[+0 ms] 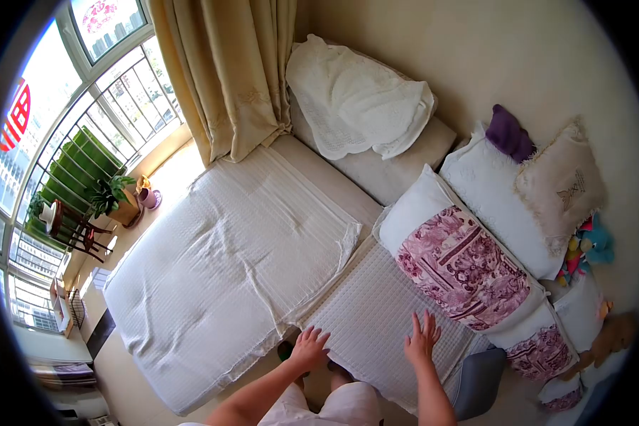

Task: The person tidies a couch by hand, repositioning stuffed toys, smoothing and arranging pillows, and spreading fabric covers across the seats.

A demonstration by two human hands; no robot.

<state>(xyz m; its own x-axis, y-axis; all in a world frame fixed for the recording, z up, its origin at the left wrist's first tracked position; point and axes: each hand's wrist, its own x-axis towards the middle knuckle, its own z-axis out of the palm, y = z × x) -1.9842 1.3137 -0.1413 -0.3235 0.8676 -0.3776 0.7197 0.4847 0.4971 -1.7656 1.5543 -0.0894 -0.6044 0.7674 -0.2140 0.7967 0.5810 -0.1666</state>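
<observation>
My left hand point(309, 348) is at the near edge of the bed, its fingers stretched out and holding nothing. Beside it lies the corner of a wrinkled white quilted cover point(213, 241) with a frilled edge. My right hand point(422, 336) has its fingers spread over a second white quilted cover point(376, 312); whether it touches the fabric, I cannot tell. Past that hand rests a white pillow with a purple printed panel point(468, 270). A grey chair back point(479, 383) stands close to my right forearm.
A crumpled white cloth point(362, 96) lies on the beige backrest point(405, 167). Another white pillow point(490, 192), a tasselled cushion point(564, 188) and a purple cloth point(510, 135) lean by the wall. Left are a curtain point(224, 71), a potted plant point(113, 195) and a small wooden chair point(82, 231).
</observation>
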